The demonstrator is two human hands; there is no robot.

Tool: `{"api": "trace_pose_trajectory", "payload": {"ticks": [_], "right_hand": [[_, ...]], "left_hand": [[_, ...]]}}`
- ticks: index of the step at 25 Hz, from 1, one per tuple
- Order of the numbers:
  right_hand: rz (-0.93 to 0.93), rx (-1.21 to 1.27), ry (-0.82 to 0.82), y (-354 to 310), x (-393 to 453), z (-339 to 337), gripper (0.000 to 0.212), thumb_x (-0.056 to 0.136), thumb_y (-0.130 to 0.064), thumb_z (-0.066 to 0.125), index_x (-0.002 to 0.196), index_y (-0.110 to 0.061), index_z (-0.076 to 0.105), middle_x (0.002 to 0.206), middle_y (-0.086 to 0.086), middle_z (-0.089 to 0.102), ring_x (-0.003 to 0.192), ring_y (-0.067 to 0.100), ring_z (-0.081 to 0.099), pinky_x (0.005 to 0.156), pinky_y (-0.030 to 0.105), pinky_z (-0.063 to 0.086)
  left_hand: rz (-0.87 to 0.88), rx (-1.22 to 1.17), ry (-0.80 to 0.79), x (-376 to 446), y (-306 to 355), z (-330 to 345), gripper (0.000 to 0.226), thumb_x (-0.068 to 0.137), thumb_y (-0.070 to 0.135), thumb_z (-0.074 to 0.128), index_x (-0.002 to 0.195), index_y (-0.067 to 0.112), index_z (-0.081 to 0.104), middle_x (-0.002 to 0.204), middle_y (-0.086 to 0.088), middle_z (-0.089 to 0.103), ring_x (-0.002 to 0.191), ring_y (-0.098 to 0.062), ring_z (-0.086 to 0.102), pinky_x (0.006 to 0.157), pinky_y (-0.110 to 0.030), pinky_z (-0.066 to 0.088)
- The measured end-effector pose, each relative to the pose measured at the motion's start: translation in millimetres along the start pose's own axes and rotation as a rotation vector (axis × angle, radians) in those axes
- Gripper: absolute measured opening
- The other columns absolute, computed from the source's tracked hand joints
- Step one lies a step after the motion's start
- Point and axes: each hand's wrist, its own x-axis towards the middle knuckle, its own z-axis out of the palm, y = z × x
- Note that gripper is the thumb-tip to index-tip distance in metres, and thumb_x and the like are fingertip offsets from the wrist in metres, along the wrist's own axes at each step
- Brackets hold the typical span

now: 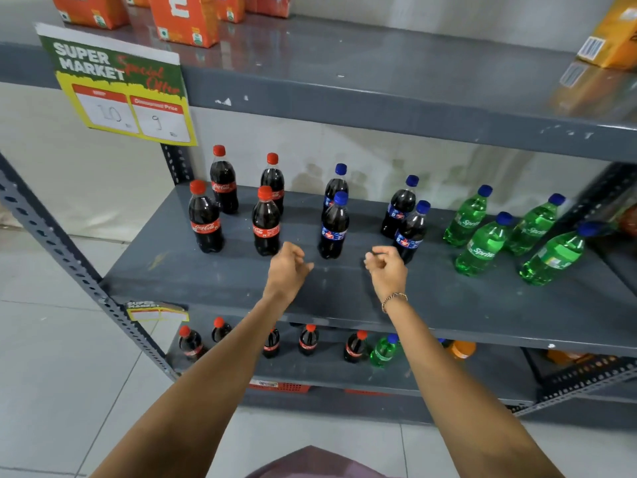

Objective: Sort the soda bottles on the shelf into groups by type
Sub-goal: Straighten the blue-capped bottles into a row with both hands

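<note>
Though both my hands hang over the front of the middle shelf (213,281), neither holds anything: my left hand (287,267) is loosely curled with the fingers drawn in, just in front of the nearest red-capped cola, and my right hand (387,267) is curled the same way, empty, just before the front blue-capped cola.

By my reckoning the sorting on this shelf is at or near its end. Four Coca-Cola bottles (206,219) stand together at the left, four dark blue-capped cola bottles (333,227) in the middle, and four green Sprite bottles (482,248) at the right, with clear gaps between the groups. All stand upright, though the wide lens tilts the Sprite outward.

If anything is left, it is tidying: the blue-capped group sits as two pairs a little apart, and I could slide the right pair (410,232) closer to the left one. That calls for a grip round the bottle's body and a low slide, so as not to knock its neighbour behind.

The lower shelf (344,377) looks unsorted: red-capped colas in a row, a green bottle (383,351) beside them, and something orange (462,349) partly hidden further right. The top shelf carries orange cartons (186,22), no part of my task.
</note>
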Motion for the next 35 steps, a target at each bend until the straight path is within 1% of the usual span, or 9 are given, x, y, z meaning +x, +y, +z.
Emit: {"api": "trace_pose_trajectory", "payload": {"ticks": [4,7,11,15,18,22,31,33,35], "right_hand": [[-0.088,-0.121,0.106,17.2,6.4,-47.5,0.006,0.086,-0.012,0.057,0.089,-0.007,0.059,0.08,0.01,0.068,0.072,0.018,0.058,0.072,0.028,0.046],[-0.095,-0.16,0.186,29.2,15.9,-72.3,0.008,0.089,-0.009,0.051,0.089,-0.002,0.055,0.074,0.013,0.062,0.067,0.021,0.051,0.058,0.02,0.032],[-0.059,-0.047,0.177,30.4,35.0,-86.7,0.024,0.092,-0.02,0.052,0.103,0.001,0.047,0.079,0.008,0.051,0.073,0.02,0.049,0.069,0.025,0.035],[-0.054,0.004,-0.034,26.2,49.0,-81.5,0.051,0.082,-0.024,0.066,0.122,-0.003,0.043,0.111,0.007,0.058,0.102,0.016,0.056,0.089,0.027,0.044],[-0.082,-0.079,-0.077,25.2,54.6,-80.1,0.054,0.077,-0.023,0.072,0.121,-0.004,0.046,0.118,0.01,0.061,0.107,0.021,0.057,0.084,0.019,0.039],[-0.093,-0.085,-0.064,23.4,57.0,-78.2,0.049,0.077,-0.024,0.072,0.116,-0.004,0.05,0.116,0.013,0.064,0.102,0.02,0.058,0.076,0.013,0.036],[-0.093,-0.049,-0.065,22.3,56.2,-77.4,0.051,0.076,-0.022,0.072,0.118,-0.004,0.05,0.117,0.014,0.064,0.107,0.024,0.059,0.076,0.01,0.036],[-0.087,-0.046,-0.1,21.6,55.3,-79.4,0.055,0.075,-0.023,0.074,0.121,-0.005,0.049,0.117,0.009,0.062,0.107,0.02,0.057,0.082,0.016,0.038],[-0.085,-0.004,-0.112,25.6,52.7,-80.5,0.064,0.072,-0.021,0.077,0.126,-0.006,0.044,0.117,0.001,0.057,0.108,0.014,0.053,0.091,0.023,0.04]], "left_hand": [[0.021,0.046,-0.058,14.8,37.2,36.5,0.075,0.071,0.025,0.078,0.126,0.001,0.032,0.124,-0.013,0.035,0.122,-0.027,0.033,0.106,-0.039,0.031],[-0.081,0.04,-0.128,24.5,48.5,49.6,0.101,0.069,0.025,0.079,0.142,0.002,0.013,0.144,-0.014,0.02,0.137,-0.029,0.017,0.113,-0.04,0.022],[-0.094,-0.014,-0.095,31.9,47.4,61.2,0.089,0.067,0.022,0.08,0.135,0.006,0.025,0.137,-0.013,0.037,0.13,-0.031,0.034,0.107,-0.045,0.033],[-0.106,-0.018,-0.034,34.1,50.5,65.9,0.069,0.075,0.016,0.074,0.13,0.003,0.034,0.131,-0.015,0.047,0.122,-0.03,0.045,0.095,-0.033,0.038],[-0.111,-0.01,-0.021,31.3,51.8,69.1,0.059,0.081,0.017,0.069,0.128,0.002,0.037,0.127,-0.016,0.051,0.118,-0.031,0.048,0.088,-0.028,0.036],[-0.122,-0.01,-0.028,31.6,49.9,70.5,0.056,0.082,0.019,0.068,0.126,0.003,0.037,0.127,-0.015,0.053,0.118,-0.031,0.049,0.089,-0.031,0.038],[-0.141,-0.021,-0.042,24.5,48.8,68.7,0.06,0.081,0.018,0.069,0.128,0.003,0.035,0.13,-0.014,0.051,0.12,-0.028,0.048,0.091,-0.028,0.037],[-0.151,-0.056,0.052,17.2,44.3,71.3,0.066,0.079,0.016,0.072,0.13,0.001,0.033,0.132,-0.015,0.046,0.123,-0.029,0.044,0.101,-0.033,0.037],[-0.135,-0.096,0.232,3.1,40.8,80.0,0.05,0.078,0.016,0.073,0.114,0.001,0.041,0.117,-0.017,0.048,0.111,-0.031,0.048,0.099,-0.04,0.04]]}}
